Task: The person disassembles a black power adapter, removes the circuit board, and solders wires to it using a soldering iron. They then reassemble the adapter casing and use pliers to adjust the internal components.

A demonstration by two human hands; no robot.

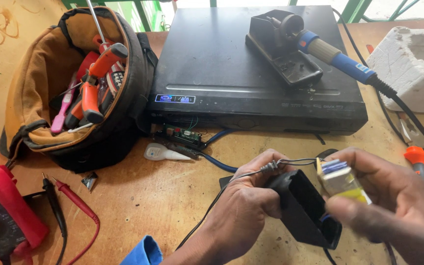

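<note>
1. A black player box point(251, 68) sits at the back of the wooden table point(172, 196), with a soldering iron point(339, 56) resting in its stand on top.
2. A tool bag point(74, 88) full of pliers stands to the left.
3. The left hand point(244, 211) grips an open black plastic case point(305, 208), its cable running off over the fingers.
4. The right hand point(393, 201) pinches a small yellow-taped transformer point(342, 179) just above the case's opening.

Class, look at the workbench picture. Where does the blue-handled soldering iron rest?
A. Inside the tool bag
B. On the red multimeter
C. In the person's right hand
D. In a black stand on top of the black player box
D: the soldering iron sits in its black stand on the black player box.
</note>
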